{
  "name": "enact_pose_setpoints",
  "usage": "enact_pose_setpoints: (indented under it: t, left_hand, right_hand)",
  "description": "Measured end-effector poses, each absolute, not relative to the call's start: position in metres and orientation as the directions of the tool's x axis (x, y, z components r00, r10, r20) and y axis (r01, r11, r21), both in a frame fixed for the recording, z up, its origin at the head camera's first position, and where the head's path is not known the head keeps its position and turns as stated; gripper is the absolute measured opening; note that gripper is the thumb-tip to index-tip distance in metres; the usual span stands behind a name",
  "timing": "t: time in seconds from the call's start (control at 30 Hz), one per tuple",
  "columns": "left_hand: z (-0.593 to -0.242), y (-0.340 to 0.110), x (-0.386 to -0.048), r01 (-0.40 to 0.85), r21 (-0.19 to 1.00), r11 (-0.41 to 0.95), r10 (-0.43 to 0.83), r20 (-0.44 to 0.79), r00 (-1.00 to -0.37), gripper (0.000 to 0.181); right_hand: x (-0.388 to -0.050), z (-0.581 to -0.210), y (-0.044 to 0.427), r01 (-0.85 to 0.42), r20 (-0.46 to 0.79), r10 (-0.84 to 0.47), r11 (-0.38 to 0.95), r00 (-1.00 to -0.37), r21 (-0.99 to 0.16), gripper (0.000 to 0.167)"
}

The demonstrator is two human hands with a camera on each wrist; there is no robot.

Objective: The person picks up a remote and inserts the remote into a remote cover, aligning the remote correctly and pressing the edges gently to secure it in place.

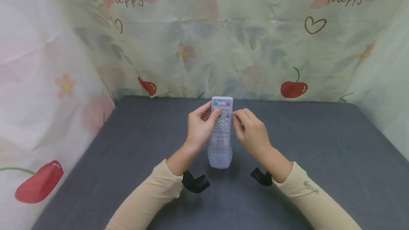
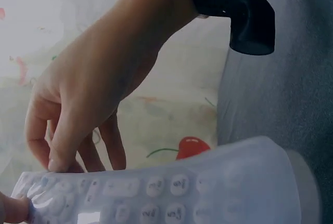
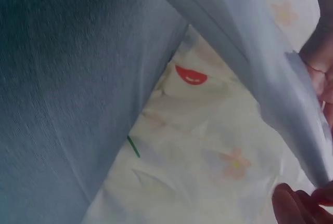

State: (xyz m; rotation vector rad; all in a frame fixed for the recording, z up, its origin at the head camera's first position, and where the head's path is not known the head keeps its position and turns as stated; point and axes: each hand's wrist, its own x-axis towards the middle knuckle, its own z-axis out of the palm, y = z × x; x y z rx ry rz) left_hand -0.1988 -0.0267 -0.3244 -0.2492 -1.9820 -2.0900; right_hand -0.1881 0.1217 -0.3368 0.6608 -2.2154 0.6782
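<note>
We see a person's left hand (image 1: 199, 127) gripping a pale remote (image 1: 220, 155), the thumb laid over the buttons on its face and fingers around its left side. The right hand (image 1: 254, 130) is at the opposite side, its fingers curled in, thumb and fingertips pinching the remote's right edge near the upper part.

The remote is between the two hands, raised off the dark table (image 1: 127, 134); we see a soft shadow beneath its lower end. Its face is turned up toward the person, with the wider, rounded end nearest them. Through a cloudy, shiny surface we make out rows of buttons, with a red one at the top right and a blue one at the top left.

From the left wrist, we see the right hand's thumb meeting the remote's edge, with other fingers reaching down behind it. From the right wrist, the remote shows side-on and slanting, with right-hand fingertips near its far end.

Both arms wear cream sleeves (image 1: 147, 194), and a curved black piece (image 1: 195, 184) juts out at each wrist. Behind the table we see a pale curtain (image 1: 223, 45) printed with flowers, hearts, cherries (image 1: 294, 89) and the word "happy".
</note>
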Motion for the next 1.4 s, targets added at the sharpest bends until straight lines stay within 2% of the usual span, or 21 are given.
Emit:
enact_pose_setpoints:
  t: [0.17, 0.23, 0.33, 0.5, 0.77, 1.07, 1.23, 1.4]
  left_hand:
    - [-0.322, -0.027, -0.198, 0.306, 0.951, -0.043, -0.063, 0.303, -0.951, 0.033]
    - [-0.321, -0.027, -0.198, 0.308, 0.951, -0.03, -0.046, 0.307, -0.951, 0.034]
    - [-0.32, -0.029, -0.198, 0.288, 0.958, -0.006, -0.02, 0.287, -0.958, 0.034]
    - [-0.321, -0.033, -0.199, 0.263, 0.964, 0.035, -0.018, 0.264, -0.964, 0.027]
    - [-0.324, -0.034, -0.2, 0.325, 0.938, 0.123, -0.049, 0.333, -0.942, 0.02]
    - [-0.325, -0.036, -0.202, 0.262, 0.958, 0.114, 0.01, 0.263, -0.965, 0.022]
    - [-0.329, -0.041, -0.203, 0.167, 0.98, 0.112, 0.04, 0.163, -0.986, 0.024]
    - [-0.337, -0.051, -0.205, -0.035, 0.995, 0.097, 0.11, -0.046, -0.993, 0.032]
  right_hand:
    - [-0.185, -0.344, 0.117, -0.627, 0.612, -0.256, 0.572, -0.749, -0.528, 0.021]
    - [-0.185, -0.345, 0.116, -0.618, 0.586, -0.25, 0.515, -0.771, -0.594, 0.028]
    - [-0.186, -0.345, 0.118, -0.603, 0.584, -0.206, 0.466, -0.785, -0.647, 0.03]
    - [-0.189, -0.342, 0.122, -0.57, 0.574, -0.14, 0.442, -0.807, -0.693, 0.03]
    - [-0.186, -0.338, 0.122, -0.548, 0.553, -0.127, 0.432, -0.823, -0.716, 0.032]
    - [-0.19, -0.334, 0.122, -0.52, 0.526, -0.104, 0.402, -0.844, -0.754, 0.037]
    - [-0.194, -0.334, 0.127, -0.523, 0.525, -0.113, 0.396, -0.843, -0.755, 0.038]
    - [-0.192, -0.337, 0.134, -0.529, 0.511, -0.153, 0.371, -0.846, -0.763, 0.035]
